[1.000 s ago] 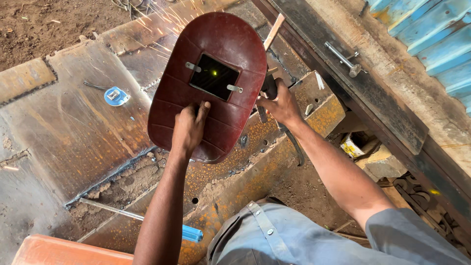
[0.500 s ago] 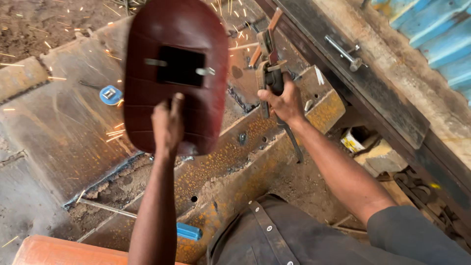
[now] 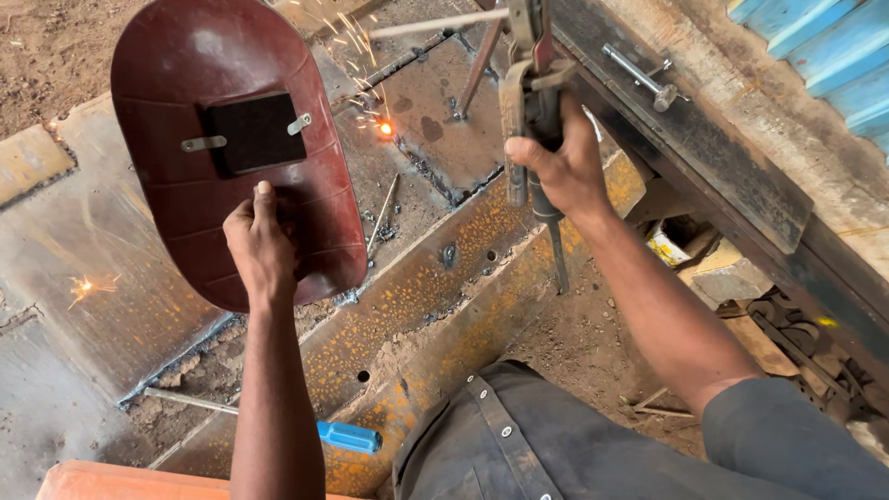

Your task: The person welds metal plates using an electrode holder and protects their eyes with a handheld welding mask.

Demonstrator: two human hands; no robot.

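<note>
My left hand grips the handle of a dark red hand-held welding shield with a small dark window, held off to the left of the work. My right hand is closed around a welding electrode holder, raised above the steel; a thin rod sticks out of it to the left. A glowing orange spot with flying sparks sits on the rusty steel plate between the two hands. The cable drops below my right hand.
A rusty steel beam runs diagonally under my arms. A blue-handled tool lies near the lower edge. A large flat steel sheet is at left, a dark steel frame with a bolt latch at right. Bare dirt ground beyond.
The shield has swung left and away from the weld point. My right hand has lifted the electrode holder up off the seam; sparks keep scattering from the hot spot.
</note>
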